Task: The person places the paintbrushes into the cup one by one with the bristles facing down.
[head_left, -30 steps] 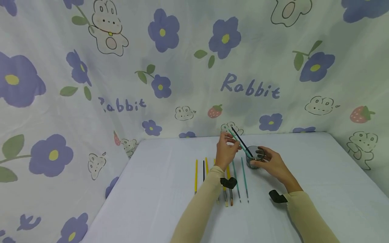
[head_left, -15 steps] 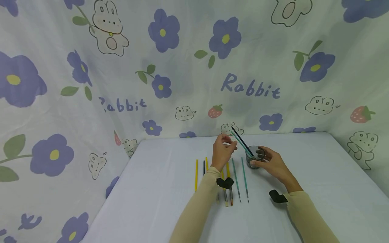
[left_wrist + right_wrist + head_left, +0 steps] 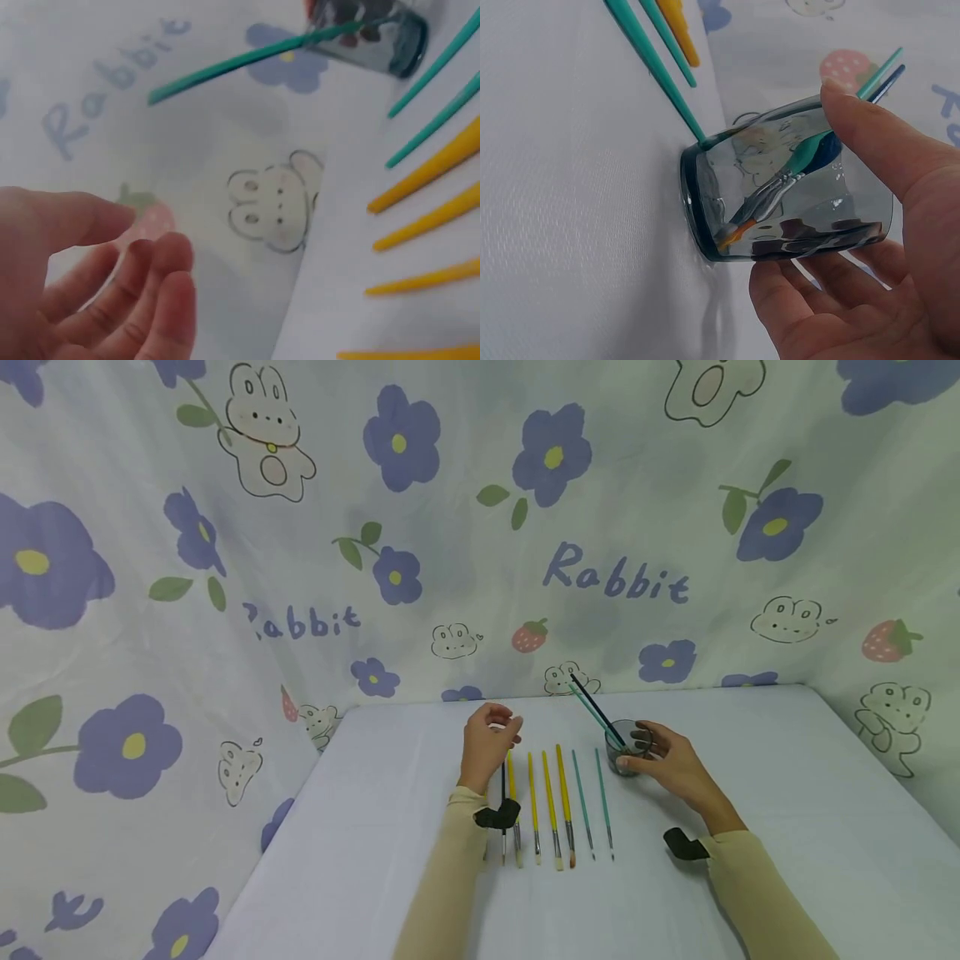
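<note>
My right hand [image 3: 671,768] grips a clear grey drinking glass [image 3: 731,180] from its right side, thumb on the near wall and fingers on the far wall. Inside lean a teal paintbrush [image 3: 225,71] and a dark paintbrush [image 3: 588,697], bristles down and handles sticking out to the upper left. My left hand [image 3: 487,747] is raised over the left end of a row of paintbrushes, holding nothing, its fingers loosely bent. Below it lie a dark-handled brush [image 3: 503,777] and a yellow brush that the wrist partly hides.
Several yellow brushes [image 3: 550,785] and two teal brushes [image 3: 603,793] lie side by side on the white tabletop [image 3: 360,827], bristles toward me. A printed cloth [image 3: 465,510] with flowers and rabbits hangs behind and at the sides.
My left hand let go of the teal brush, which now leans in the glass beside the dark one. The hand then moved left over the brush row. My right hand stays on the glass.
</note>
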Available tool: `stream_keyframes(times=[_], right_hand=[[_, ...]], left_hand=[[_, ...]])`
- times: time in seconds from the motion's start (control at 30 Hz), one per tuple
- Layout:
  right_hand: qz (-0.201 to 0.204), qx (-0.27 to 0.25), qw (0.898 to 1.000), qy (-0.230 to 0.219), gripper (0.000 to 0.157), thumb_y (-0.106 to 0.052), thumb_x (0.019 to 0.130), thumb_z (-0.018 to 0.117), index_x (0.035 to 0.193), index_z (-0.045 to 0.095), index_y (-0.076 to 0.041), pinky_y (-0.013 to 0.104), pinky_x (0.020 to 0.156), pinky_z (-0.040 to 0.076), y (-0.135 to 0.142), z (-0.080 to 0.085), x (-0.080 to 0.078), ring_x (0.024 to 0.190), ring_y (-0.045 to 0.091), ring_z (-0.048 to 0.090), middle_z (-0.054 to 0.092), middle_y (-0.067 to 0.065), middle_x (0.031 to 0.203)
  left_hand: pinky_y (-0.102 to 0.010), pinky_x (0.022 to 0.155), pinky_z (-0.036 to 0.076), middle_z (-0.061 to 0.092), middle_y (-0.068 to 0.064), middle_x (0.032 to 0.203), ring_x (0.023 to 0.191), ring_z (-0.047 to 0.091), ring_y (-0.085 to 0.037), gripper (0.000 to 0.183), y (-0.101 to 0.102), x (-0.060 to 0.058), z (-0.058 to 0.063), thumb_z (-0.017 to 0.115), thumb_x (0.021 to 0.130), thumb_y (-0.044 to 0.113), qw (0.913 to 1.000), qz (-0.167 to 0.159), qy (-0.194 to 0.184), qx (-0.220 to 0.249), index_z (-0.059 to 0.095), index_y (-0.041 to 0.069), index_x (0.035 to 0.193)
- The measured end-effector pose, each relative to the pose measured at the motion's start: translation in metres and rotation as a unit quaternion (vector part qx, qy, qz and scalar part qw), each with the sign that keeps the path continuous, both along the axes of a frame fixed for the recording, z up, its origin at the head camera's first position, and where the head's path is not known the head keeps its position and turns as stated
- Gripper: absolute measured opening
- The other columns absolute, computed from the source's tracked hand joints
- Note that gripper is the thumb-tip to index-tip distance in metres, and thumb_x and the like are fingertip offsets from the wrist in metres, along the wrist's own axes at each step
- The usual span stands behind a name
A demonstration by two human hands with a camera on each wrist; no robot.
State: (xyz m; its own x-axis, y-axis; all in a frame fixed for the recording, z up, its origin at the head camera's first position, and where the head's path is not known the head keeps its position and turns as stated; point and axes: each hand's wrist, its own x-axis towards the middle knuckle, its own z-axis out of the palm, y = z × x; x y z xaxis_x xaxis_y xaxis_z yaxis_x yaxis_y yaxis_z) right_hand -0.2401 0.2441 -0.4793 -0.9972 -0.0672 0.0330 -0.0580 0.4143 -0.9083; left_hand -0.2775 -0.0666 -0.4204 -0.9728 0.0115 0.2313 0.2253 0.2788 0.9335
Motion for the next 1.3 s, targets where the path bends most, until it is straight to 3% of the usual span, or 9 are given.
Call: stream_keyframes(times=[0.27, 0.63, 0.83, 1.07, 1.3], right_hand=[[-0.005, 0.005, 1.000, -0.002, 0.096, -0.041, 0.088, 0.082, 0.160, 0.032, -0.005, 0.064, 0.119, 0.037, 0.001, -0.001, -0.002, 0.148, 0.052, 0.039, 0.042, 0.026, 0.160], [-0.001, 0.009, 1.000, -0.006, 0.096, -0.041, 0.089, 0.082, 0.161, 0.030, -0.004, 0.064, 0.120, 0.036, -0.002, 0.004, 0.001, 0.149, 0.053, 0.037, 0.039, 0.027, 0.161], [-0.006, 0.011, 1.000, -0.014, 0.098, -0.042, 0.088, 0.082, 0.161, 0.029, -0.006, 0.064, 0.119, 0.037, -0.002, 0.004, 0.001, 0.149, 0.052, 0.037, 0.039, 0.027, 0.161], [-0.006, 0.011, 1.000, -0.017, 0.098, -0.042, 0.088, 0.082, 0.162, 0.029, -0.006, 0.063, 0.119, 0.037, -0.002, 0.004, 0.000, 0.149, 0.052, 0.036, 0.039, 0.027, 0.161], [-0.010, 0.014, 1.000, -0.023, 0.098, -0.043, 0.087, 0.082, 0.162, 0.029, -0.006, 0.064, 0.119, 0.036, -0.003, 0.005, 0.000, 0.150, 0.052, 0.036, 0.039, 0.027, 0.162]], left_hand=[[-0.033, 0.068, 0.064, 0.073, -0.020, 0.097, 0.080, 0.076, -0.040, 0.025, -0.031, 0.010, -0.006, 0.073, 0.094, 0.014, 0.9983, 0.046, -0.033, -0.010, 0.068, -0.002, 0.112], [-0.026, 0.060, 0.056, 0.073, -0.015, 0.093, 0.074, 0.077, -0.034, 0.030, -0.052, 0.008, -0.026, 0.073, 0.093, 0.017, 0.9879, 0.079, -0.085, -0.103, 0.067, -0.003, 0.115], [-0.029, 0.063, 0.053, 0.074, -0.013, 0.093, 0.067, 0.071, -0.017, 0.034, -0.054, 0.006, -0.030, 0.074, 0.092, 0.022, 0.9685, 0.089, -0.133, -0.191, 0.067, -0.001, 0.117], [-0.030, 0.064, 0.049, 0.071, -0.010, 0.078, 0.066, 0.063, -0.018, 0.032, -0.053, 0.011, -0.033, 0.077, 0.090, 0.022, 0.9378, 0.079, -0.188, -0.281, 0.065, 0.000, 0.109], [-0.029, 0.062, 0.047, 0.065, -0.011, 0.083, 0.070, 0.058, -0.020, 0.027, -0.051, 0.015, -0.033, 0.082, 0.082, 0.014, 0.9290, 0.071, -0.191, -0.309, 0.064, 0.000, 0.098]])
